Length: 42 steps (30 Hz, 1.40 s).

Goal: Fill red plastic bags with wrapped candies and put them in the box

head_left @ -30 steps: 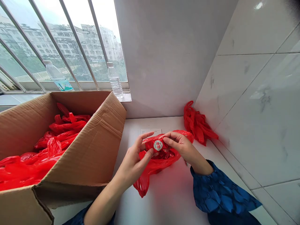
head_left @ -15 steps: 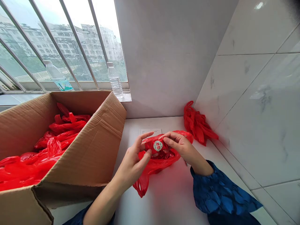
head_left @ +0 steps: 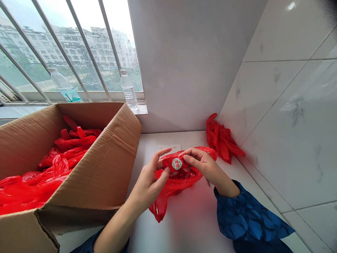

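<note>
Between both hands is a small red packet (head_left: 171,163) with a round white label facing up. My left hand (head_left: 150,181) has its thumb and fingers closed around the packet's left end, with the index finger raised. Thumb and fingers of my right hand (head_left: 204,164) pinch the right end. Directly beneath lies an opened red plastic bag (head_left: 173,189), its handle loop spread toward me on the white tabletop (head_left: 184,225). Shiny red wrapped pieces show in the bag's mouth; what they are I cannot make out.
A cardboard box (head_left: 105,168) on the left holds several red plastic bags (head_left: 65,154). More crumpled red bags (head_left: 222,138) lie against the tiled wall at right. A white card (head_left: 170,147) sits behind my hands. Two plastic bottles (head_left: 129,89) stand by the barred window.
</note>
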Each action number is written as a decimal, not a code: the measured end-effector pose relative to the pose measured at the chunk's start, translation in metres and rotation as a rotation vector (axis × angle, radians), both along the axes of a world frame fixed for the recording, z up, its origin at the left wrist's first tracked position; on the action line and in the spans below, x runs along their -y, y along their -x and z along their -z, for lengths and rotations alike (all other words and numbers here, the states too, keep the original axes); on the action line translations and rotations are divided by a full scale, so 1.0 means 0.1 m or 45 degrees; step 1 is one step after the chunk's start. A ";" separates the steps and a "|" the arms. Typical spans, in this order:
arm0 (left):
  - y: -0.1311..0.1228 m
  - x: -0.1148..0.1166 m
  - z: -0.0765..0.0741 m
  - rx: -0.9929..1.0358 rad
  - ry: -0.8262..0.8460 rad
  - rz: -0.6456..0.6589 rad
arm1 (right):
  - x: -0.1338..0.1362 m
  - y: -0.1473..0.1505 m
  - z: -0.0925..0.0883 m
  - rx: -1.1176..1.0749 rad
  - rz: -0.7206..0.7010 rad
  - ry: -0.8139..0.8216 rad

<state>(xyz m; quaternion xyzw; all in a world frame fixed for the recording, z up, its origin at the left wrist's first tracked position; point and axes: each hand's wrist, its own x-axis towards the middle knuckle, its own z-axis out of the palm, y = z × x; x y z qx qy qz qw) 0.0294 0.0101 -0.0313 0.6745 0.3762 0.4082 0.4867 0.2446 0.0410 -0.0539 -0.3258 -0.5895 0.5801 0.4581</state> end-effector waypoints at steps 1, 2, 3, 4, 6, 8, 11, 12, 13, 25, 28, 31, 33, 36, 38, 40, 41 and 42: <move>0.00 0.00 0.00 -0.002 -0.002 0.001 | 0.00 0.00 0.00 -0.002 -0.002 -0.002; 0.00 0.00 0.00 -0.004 -0.002 0.002 | 0.00 0.00 0.00 -0.004 -0.006 -0.003; -0.01 -0.01 0.00 -0.007 -0.004 0.001 | 0.00 0.00 0.00 -0.005 -0.010 -0.001; -0.01 -0.01 0.00 -0.010 -0.005 0.001 | 0.00 0.00 0.00 -0.006 -0.013 0.004; -0.01 -0.01 -0.01 -0.019 -0.015 -0.003 | 0.00 0.00 -0.01 -0.008 -0.021 0.016; -0.01 -0.01 -0.01 -0.026 -0.023 -0.007 | 0.01 0.01 -0.01 -0.012 -0.022 0.028; -0.01 0.00 -0.01 -0.022 -0.022 -0.006 | 0.00 0.01 -0.03 -0.014 -0.016 0.027; -0.01 0.00 -0.01 -0.020 -0.018 -0.004 | 0.00 0.01 -0.03 -0.012 -0.012 0.024; -0.01 0.00 -0.01 -0.019 -0.018 -0.004 | 0.01 0.01 -0.04 -0.009 -0.010 0.021; 0.01 0.01 0.00 -0.124 -0.071 -0.038 | 0.03 0.01 -0.03 0.028 -0.006 0.024; 0.01 0.01 0.00 -0.146 -0.075 -0.048 | 0.02 0.02 -0.04 0.033 -0.012 0.063; 0.00 -0.01 0.01 -0.160 -0.087 -0.049 | 0.01 0.02 -0.03 0.037 -0.010 0.076; 0.00 -0.01 0.01 -0.176 -0.094 -0.054 | 0.01 0.02 -0.02 0.035 -0.007 0.060; 0.00 -0.01 0.01 -0.215 -0.117 -0.063 | 0.01 0.04 -0.02 0.020 -0.017 0.050; 0.00 0.00 0.01 -0.245 -0.135 -0.061 | 0.02 0.05 -0.03 0.029 -0.039 0.081; -0.01 0.00 0.01 -0.278 -0.146 -0.056 | 0.03 0.05 -0.04 0.066 -0.062 0.102; -0.01 0.00 0.01 -0.293 -0.153 -0.053 | 0.04 0.05 -0.04 0.088 -0.068 0.094; -0.02 0.00 0.01 -0.308 -0.163 -0.052 | 0.04 0.04 -0.05 0.108 -0.067 0.074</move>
